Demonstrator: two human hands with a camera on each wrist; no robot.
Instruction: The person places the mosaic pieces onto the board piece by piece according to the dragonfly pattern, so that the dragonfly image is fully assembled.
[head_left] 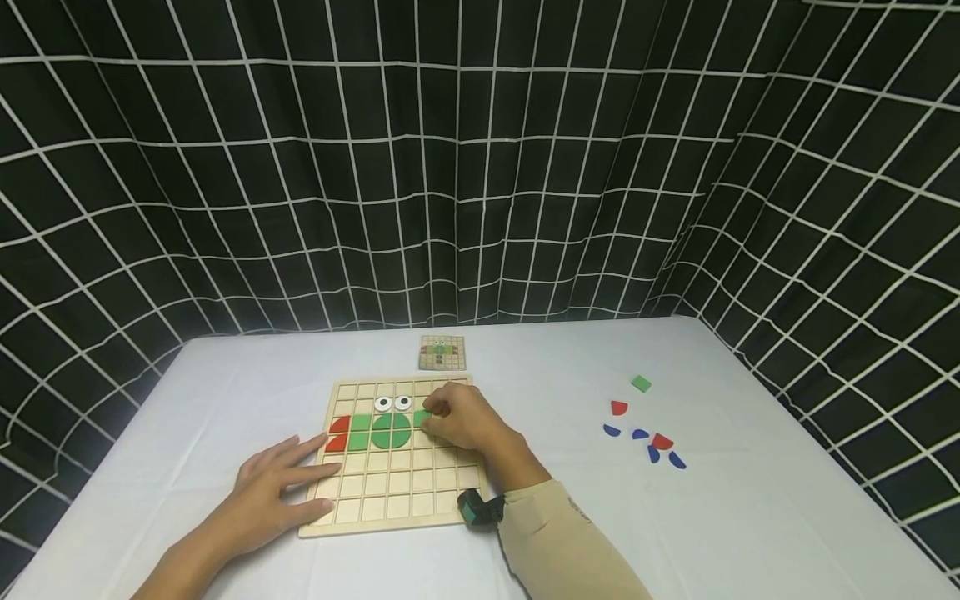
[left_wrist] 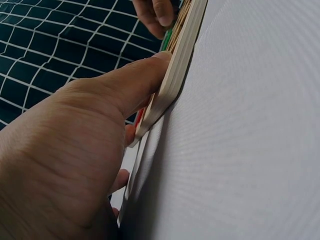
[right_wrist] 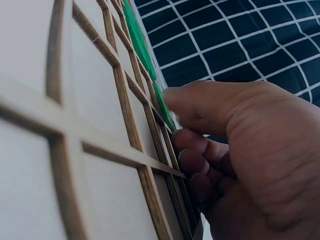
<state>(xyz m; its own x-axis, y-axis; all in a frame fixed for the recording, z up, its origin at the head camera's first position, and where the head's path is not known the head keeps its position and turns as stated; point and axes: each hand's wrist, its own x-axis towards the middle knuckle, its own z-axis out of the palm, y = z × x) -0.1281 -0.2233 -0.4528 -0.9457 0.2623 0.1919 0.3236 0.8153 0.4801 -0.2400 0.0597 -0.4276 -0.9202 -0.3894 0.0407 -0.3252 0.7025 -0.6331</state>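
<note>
A wooden grid board [head_left: 401,483] lies on the table with flat coloured pieces in its cells. Two red quarter-circle pieces [head_left: 339,433], green squares [head_left: 360,431], a green circle made of quarters [head_left: 391,431] and two eye discs [head_left: 393,403] form a figure there. With curled fingers, my right hand [head_left: 468,418] pinches a green square tile [head_left: 422,418] at a cell just right of the circle. My left hand [head_left: 273,496] rests spread on the board's left edge, its thumb on the rim [left_wrist: 175,65] in the left wrist view.
Behind the board lies a small pattern card [head_left: 442,353]. On the right of the white table [head_left: 570,517] are a loose green square [head_left: 641,383], red quarter pieces [head_left: 618,407] and several blue half-round pieces [head_left: 677,460]. A black grid curtain [head_left: 480,167] surrounds the table's back and sides.
</note>
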